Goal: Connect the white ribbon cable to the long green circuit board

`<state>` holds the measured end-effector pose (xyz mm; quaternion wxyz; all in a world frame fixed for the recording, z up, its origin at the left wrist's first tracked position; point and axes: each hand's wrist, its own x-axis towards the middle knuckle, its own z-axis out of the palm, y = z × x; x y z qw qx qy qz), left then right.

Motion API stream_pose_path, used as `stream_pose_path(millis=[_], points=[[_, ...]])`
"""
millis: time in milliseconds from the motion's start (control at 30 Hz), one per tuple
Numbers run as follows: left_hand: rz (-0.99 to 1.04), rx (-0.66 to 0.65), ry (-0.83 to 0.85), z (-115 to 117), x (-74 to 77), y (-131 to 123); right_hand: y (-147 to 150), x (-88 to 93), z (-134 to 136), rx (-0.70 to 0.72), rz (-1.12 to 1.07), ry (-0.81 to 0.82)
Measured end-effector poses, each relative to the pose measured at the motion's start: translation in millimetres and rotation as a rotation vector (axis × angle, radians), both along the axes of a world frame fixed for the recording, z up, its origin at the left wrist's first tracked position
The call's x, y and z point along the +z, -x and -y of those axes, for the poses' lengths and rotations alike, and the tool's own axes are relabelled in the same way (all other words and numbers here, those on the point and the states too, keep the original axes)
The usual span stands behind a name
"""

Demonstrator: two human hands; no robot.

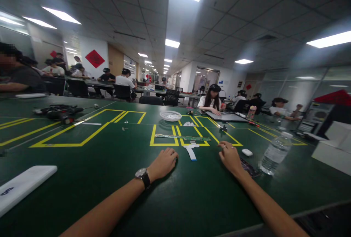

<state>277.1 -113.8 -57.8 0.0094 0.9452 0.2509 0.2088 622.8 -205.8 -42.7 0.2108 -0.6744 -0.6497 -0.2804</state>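
Bare forearms [115, 204] lay nearest; the left hand [164, 162] and right hand [229, 157] rested palm-down on the surface [189, 200], fingers relaxed, gripping nothing visible. A thin circuit board [184, 137] lay just beyond them, near a flat cable [191, 153]; a careless sweep could have snagged that cable or toppled the bottle [275, 155]

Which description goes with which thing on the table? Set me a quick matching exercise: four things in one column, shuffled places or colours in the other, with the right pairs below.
Things
1. Circuit board strip
2. Ribbon cable
3. Round basket
4. Plastic bottle

Descriptions
A. White, with a blue end
B. Clear, to the right of the right hand
C. Green, long and narrow, lying across lines of yellow tape
D. White, farther from the hands than the board strip

Right pairs: 1-C, 2-A, 3-D, 4-B
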Motion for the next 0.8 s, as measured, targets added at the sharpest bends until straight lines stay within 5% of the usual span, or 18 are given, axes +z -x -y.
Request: stream_pose_path(millis=[200,333,800], points=[[0.002,-0.015,0.003,-1,-0.5,2,-69,-7.7,68,-0.168,-0.016,-0.132],[-0.003,-0.017,0.013,0,0.7,2,-88,-11.6,97,-0.261,-0.045,-0.071],[-0.001,-0.008,-0.008,3,4.8,4,-84,-11.2,100,-0.262,-0.166,0.129]])
